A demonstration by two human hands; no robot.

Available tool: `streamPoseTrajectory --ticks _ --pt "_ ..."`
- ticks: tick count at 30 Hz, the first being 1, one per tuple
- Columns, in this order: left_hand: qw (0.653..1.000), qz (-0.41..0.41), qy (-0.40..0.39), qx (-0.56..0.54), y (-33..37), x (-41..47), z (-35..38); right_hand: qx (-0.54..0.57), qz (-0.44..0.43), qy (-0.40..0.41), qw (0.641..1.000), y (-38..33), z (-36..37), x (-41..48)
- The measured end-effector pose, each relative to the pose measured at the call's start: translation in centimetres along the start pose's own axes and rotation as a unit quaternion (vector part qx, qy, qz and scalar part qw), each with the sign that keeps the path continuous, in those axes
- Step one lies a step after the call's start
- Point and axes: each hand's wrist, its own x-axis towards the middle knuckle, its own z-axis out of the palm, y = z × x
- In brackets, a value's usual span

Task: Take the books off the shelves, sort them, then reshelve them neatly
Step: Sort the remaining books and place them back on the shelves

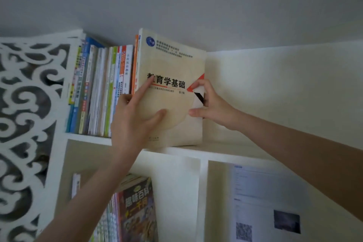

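A cream-covered textbook [172,61] with black Chinese title stands upright on the top shelf [225,150], at the right end of a row of upright books [102,88]. My left hand [133,116] holds the book at its spine edge, with the index finger and thumb lying on the front cover. My right hand [208,102] grips the book's far right edge, thumb on the cover and fingers behind it.
The white bookcase has a carved fretwork side panel [25,124] at the left. More books [135,212] stand in the lower left compartment. A printed sheet [265,202] with a QR code hangs in the lower right compartment. The top shelf right of the textbook is bare.
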Motion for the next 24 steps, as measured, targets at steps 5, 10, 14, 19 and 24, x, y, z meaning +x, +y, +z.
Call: streamPoseTrajectory --ticks 5,10,14,19,24 --pt "0.999 0.012 0.046 0.014 -2.4 0.7 2.2 0.038 0.037 -0.049 0.997 1.9 1.1 3.4" --pt "0.984 0.044 0.09 0.146 -4.0 1.4 4.7 -0.015 0.054 -0.092 0.994 5.2 3.7 4.5" --pt "0.976 0.037 0.109 0.185 -5.0 2.0 5.8 -0.077 0.06 -0.095 0.991 6.6 4.7 4.9" --pt "0.974 0.061 0.071 0.204 -5.8 3.0 6.6 -0.112 0.073 -0.114 0.984 7.3 4.6 5.6" --pt "0.988 0.0 -0.025 0.149 -5.4 3.7 6.4 -0.074 0.083 -0.128 0.986 7.8 4.2 5.2"
